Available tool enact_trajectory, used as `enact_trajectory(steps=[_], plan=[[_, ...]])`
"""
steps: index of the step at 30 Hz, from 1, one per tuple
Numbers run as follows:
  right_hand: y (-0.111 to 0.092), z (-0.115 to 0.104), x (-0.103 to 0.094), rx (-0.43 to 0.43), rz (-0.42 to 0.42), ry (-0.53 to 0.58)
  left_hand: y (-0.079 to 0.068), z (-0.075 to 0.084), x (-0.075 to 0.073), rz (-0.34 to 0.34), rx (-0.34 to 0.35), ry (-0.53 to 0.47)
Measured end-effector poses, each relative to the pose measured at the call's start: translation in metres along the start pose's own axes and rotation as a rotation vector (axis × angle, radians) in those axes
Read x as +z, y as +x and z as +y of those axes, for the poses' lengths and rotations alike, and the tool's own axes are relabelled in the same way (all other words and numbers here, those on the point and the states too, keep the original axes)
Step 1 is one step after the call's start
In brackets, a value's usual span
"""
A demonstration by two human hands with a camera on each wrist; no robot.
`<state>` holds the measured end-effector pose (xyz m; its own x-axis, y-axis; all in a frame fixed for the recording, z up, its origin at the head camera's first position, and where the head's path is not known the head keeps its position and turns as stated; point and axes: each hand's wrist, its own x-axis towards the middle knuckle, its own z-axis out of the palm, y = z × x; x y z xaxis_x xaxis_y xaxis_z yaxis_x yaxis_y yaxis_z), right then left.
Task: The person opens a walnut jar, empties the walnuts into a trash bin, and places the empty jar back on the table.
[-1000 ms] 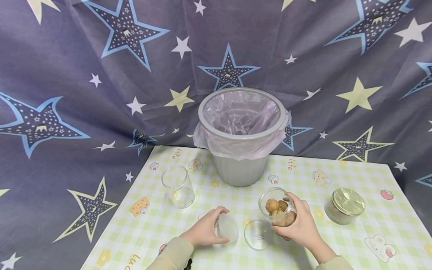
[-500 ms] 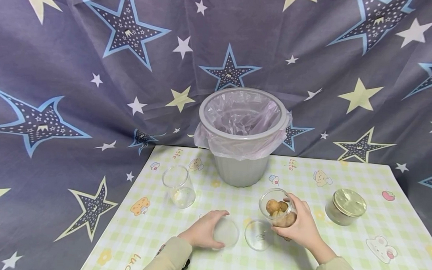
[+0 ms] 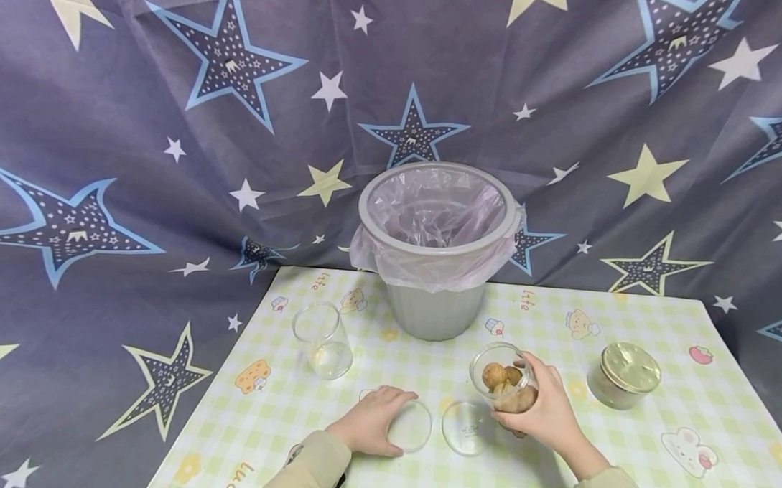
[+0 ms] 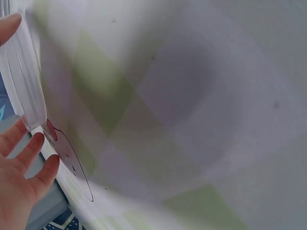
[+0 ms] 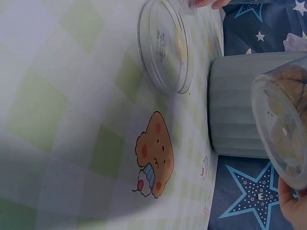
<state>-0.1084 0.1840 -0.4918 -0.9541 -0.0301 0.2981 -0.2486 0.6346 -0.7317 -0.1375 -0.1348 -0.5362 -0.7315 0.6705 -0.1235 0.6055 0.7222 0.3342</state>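
My left hand (image 3: 373, 421) grips a shallow clear round dish (image 3: 411, 426) across its rim, thumb at the near edge and fingertips at the far edge. The dish lies flat at table level; the left wrist view shows its side wall (image 4: 24, 72) between thumb and fingers. Just right of it lies a second clear round dish (image 3: 467, 427) with small print. My right hand (image 3: 543, 404) holds a clear jar (image 3: 483, 380) above the table, fingers and thumb round its side. Inside are several brown, walnut-like pieces (image 3: 503, 377); the right wrist view shows the jar's base (image 5: 280, 134).
A grey bin (image 3: 435, 310) with a pinkish plastic liner (image 3: 429, 270) stands at the table's back. Back left is a clear glass cylinder (image 3: 323, 342). A gold-lidded tin (image 3: 624, 374) sits at the right. A star-patterned curtain (image 3: 173, 193) hangs behind the checked table (image 3: 249, 411).
The left hand's dish has gone from tilted to flat on the table, the hand lowering with it. The right hand and jar stay nearly in place.
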Motion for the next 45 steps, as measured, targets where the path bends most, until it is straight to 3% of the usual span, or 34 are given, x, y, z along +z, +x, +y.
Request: enact_trajectory(steps=[10,19,29,39,45], plan=[[-0.002,-0.001,0.001,-0.010,0.013,-0.016,-0.001,-0.002,0.004,-0.007,0.016,0.034],[-0.002,-0.003,0.000,0.011,0.001,0.007,-0.001,0.000,-0.003,-0.018,-0.035,-0.050],[-0.002,-0.001,0.000,0.024,-0.004,-0.001,0.004,-0.003,-0.016,0.091,-0.062,-0.103],[-0.003,0.000,0.000,0.013,0.008,-0.021,0.005,0.004,-0.033,0.249,-0.097,-0.172],[-0.004,0.000,0.000,-0.002,0.027,-0.024,0.007,0.009,-0.052,0.322,-0.108,-0.215]])
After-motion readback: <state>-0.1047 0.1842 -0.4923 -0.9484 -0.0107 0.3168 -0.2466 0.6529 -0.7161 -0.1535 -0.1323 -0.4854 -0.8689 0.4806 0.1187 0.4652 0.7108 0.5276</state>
